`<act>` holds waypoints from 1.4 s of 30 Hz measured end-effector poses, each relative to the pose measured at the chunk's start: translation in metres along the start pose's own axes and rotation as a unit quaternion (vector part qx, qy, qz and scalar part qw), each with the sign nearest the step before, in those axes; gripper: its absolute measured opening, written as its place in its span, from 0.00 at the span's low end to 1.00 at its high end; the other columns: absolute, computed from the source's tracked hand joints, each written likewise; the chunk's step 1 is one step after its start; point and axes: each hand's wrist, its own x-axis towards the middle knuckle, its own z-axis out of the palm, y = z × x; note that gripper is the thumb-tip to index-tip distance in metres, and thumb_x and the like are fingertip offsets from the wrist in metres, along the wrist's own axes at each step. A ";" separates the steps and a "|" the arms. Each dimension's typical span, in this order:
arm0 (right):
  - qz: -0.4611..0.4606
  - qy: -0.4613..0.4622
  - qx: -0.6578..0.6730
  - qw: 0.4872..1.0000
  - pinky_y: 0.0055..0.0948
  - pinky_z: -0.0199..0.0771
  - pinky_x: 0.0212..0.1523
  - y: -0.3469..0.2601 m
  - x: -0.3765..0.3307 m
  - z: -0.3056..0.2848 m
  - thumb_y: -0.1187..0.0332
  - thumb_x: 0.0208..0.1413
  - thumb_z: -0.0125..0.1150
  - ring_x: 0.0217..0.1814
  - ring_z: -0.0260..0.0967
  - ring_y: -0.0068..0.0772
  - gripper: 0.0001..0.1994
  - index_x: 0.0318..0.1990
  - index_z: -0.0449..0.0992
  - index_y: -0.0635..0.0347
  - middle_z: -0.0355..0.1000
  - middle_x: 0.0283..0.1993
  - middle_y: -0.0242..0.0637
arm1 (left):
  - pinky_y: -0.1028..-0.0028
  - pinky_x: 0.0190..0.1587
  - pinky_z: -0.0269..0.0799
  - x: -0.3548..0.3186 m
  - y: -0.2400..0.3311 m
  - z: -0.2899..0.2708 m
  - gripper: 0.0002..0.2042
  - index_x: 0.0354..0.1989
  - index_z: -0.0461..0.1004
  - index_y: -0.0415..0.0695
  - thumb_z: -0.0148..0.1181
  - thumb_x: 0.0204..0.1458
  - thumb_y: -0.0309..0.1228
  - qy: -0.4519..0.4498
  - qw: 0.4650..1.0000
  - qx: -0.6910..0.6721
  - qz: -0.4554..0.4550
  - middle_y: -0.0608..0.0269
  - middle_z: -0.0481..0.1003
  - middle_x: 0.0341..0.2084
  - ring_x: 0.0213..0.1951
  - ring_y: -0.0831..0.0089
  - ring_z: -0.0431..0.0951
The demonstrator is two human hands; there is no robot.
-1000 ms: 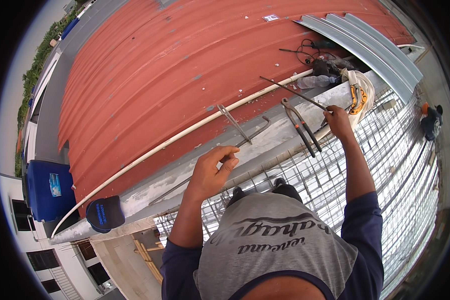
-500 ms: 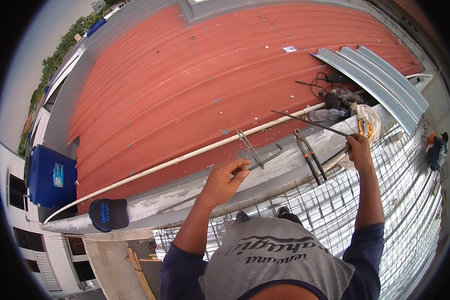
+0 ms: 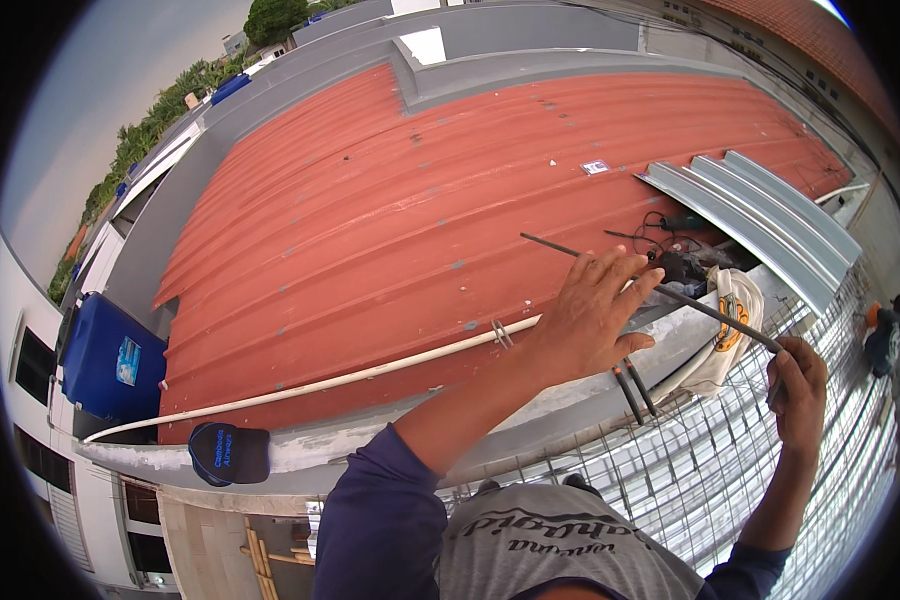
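My right hand (image 3: 798, 385) is closed around the near end of a long thin dark steel rod (image 3: 610, 268). The rod slants up and to the left over the grey concrete ledge (image 3: 530, 420) and the red corrugated roof (image 3: 390, 200). My left hand (image 3: 590, 315) is raised in front of the ledge with its fingers spread. Its fingertips are at the rod's middle, but I cannot tell whether they touch it. A tool with two dark handles (image 3: 635, 390) lies on the ledge just under that hand.
A white pipe (image 3: 320, 385) runs along the roof's lower edge. A dark cap (image 3: 230, 452) sits on the ledge at left, above a blue tank (image 3: 110, 360). A white bag (image 3: 730, 330), cables (image 3: 670, 235) and silvery corrugated sheets (image 3: 760, 210) are at right. Steel mesh (image 3: 730, 470) lies below.
My left hand has lifted off the ledge and opened up toward the rod. My right hand has drawn the rod lower and to the right. The view has tilted upward.
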 end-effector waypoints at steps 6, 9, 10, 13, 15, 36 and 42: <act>0.019 -0.113 0.132 0.985 0.15 0.47 0.10 -0.003 -0.015 0.004 0.61 0.54 0.60 0.11 0.52 0.13 0.18 0.40 0.73 0.71 0.65 0.18 0.31 | 0.58 0.46 0.69 0.021 0.028 0.009 0.20 0.54 0.68 0.47 0.57 0.55 0.40 -0.160 0.977 -0.133 0.050 0.60 0.73 0.35 0.40 0.61 0.75; 0.043 -0.166 0.116 0.978 0.15 0.49 0.11 0.009 -0.016 0.022 0.60 0.56 0.59 0.12 0.54 0.14 0.19 0.42 0.73 0.72 0.67 0.19 0.33 | 0.62 0.31 0.73 -0.010 0.031 -0.009 0.13 0.48 0.72 0.48 0.57 0.55 0.37 -0.210 0.966 -0.147 -0.031 0.60 0.70 0.26 0.27 0.61 0.75; 0.040 -0.169 0.102 0.980 0.15 0.48 0.11 0.009 -0.015 0.031 0.59 0.60 0.54 0.12 0.54 0.14 0.19 0.43 0.73 0.72 0.68 0.21 0.33 | 0.62 0.31 0.72 -0.019 0.029 -0.021 0.13 0.47 0.72 0.47 0.56 0.56 0.37 -0.198 0.969 -0.134 -0.056 0.60 0.71 0.26 0.27 0.61 0.76; 0.026 -0.079 0.022 0.996 0.14 0.48 0.11 0.004 -0.007 0.056 0.59 0.65 0.48 0.11 0.52 0.13 0.19 0.45 0.73 0.72 0.69 0.22 0.32 | 0.62 0.32 0.70 -0.044 0.007 -0.060 0.13 0.47 0.74 0.43 0.55 0.57 0.36 -0.125 0.979 -0.058 -0.153 0.56 0.73 0.28 0.28 0.59 0.75; 0.067 -0.128 -0.030 0.989 0.14 0.49 0.12 0.011 -0.010 0.057 0.59 0.65 0.46 0.11 0.53 0.12 0.20 0.47 0.73 0.71 0.70 0.23 0.32 | 0.61 0.32 0.70 -0.064 -0.010 -0.089 0.12 0.47 0.75 0.44 0.55 0.57 0.33 -0.092 0.961 -0.038 -0.258 0.54 0.74 0.29 0.30 0.54 0.76; 0.287 -0.231 0.081 0.926 0.15 0.46 0.08 0.136 -0.060 0.209 0.52 0.61 0.55 0.08 0.48 0.12 0.31 0.58 0.63 0.73 0.70 0.27 0.39 | 0.60 0.44 0.71 -0.257 -0.082 -0.069 0.15 0.49 0.76 0.41 0.53 0.58 0.35 -0.122 0.850 -0.005 -0.512 0.49 0.77 0.39 0.42 0.51 0.76; 0.364 -0.209 0.217 0.881 0.20 0.46 0.09 0.149 -0.031 0.262 0.50 0.59 0.58 0.10 0.51 0.16 0.25 0.49 0.69 0.67 0.68 0.26 0.37 | 0.59 0.46 0.70 -0.262 -0.090 -0.066 0.15 0.50 0.76 0.43 0.53 0.58 0.35 -0.169 0.833 0.006 -0.527 0.49 0.77 0.42 0.44 0.51 0.76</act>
